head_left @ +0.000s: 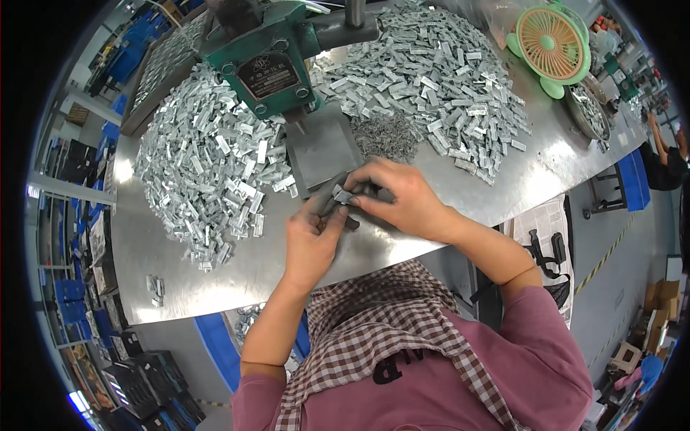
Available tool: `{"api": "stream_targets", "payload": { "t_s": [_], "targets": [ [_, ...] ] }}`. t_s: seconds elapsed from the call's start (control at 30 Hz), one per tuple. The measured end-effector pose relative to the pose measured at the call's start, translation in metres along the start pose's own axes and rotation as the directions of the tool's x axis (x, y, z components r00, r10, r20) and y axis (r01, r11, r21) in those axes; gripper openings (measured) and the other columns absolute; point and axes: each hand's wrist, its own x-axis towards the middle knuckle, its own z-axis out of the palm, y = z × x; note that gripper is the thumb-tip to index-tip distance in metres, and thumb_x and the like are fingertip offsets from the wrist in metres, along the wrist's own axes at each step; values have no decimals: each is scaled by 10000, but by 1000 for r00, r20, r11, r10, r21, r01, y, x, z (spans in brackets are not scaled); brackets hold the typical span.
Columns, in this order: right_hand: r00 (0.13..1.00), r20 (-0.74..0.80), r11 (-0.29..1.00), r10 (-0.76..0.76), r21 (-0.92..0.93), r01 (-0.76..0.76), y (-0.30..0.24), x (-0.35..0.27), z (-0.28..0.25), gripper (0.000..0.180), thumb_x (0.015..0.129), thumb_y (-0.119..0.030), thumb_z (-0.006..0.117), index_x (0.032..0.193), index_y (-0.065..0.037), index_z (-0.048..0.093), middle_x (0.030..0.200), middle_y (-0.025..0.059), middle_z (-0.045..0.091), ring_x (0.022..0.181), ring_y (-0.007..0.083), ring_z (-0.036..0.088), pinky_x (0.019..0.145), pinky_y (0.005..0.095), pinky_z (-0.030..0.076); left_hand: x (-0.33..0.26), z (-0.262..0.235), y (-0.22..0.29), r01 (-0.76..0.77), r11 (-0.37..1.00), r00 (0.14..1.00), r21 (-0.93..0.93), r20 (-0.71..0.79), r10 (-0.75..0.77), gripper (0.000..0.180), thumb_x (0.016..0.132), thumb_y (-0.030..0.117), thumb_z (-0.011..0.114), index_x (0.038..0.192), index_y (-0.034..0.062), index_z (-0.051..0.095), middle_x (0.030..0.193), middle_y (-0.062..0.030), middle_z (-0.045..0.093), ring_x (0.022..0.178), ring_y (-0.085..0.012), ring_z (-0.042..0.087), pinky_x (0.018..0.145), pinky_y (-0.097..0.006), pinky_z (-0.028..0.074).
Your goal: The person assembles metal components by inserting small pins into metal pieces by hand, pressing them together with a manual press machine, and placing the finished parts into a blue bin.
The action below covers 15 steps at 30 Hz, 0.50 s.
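Note:
My left hand [310,241] and my right hand [402,200] meet over the near edge of a metal table [180,280]. Between their fingertips they pinch a small grey metal piece [343,197], just in front of the dark base plate [323,147] of a green bench press [269,61]. Both hands' fingers are closed on the piece. A big heap of small silver metal parts [208,172] lies to the left of my left hand. A second heap of silver parts [431,79] spreads behind my right hand, with a small pile of darker pins [388,136] beside the base plate.
A green and orange desk fan [552,44] stands at the table's far right, next to a round tray of parts [588,111]. A few loose parts [154,289] lie at the near left. Blue crates [72,294] line the floor on the left. Another person [665,154] is at far right.

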Motion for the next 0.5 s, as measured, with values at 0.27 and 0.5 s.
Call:
{"api": "stream_targets", "payload": {
  "t_s": [0.27,0.5],
  "targets": [
    [999,-23,982,-43,-186,38,1,-8,4,244,760,-96,617,977,-56,513,918,112,510,796,262,562,678,329,465,4,-4,2,-6,1000,998,-4,-58,6,196,818,33,583,990,-61,577,808,-89,633,650,-133,589,580,-232,482],
    [995,-11,834,95,-544,-85,59,26,-53,186,821,-173,560,970,-63,541,899,134,497,861,304,514,746,367,419,27,-20,29,-140,980,990,139,-15,144,200,818,145,600,962,5,614,892,-90,634,782,-128,597,645,-251,465]
  ]
}}
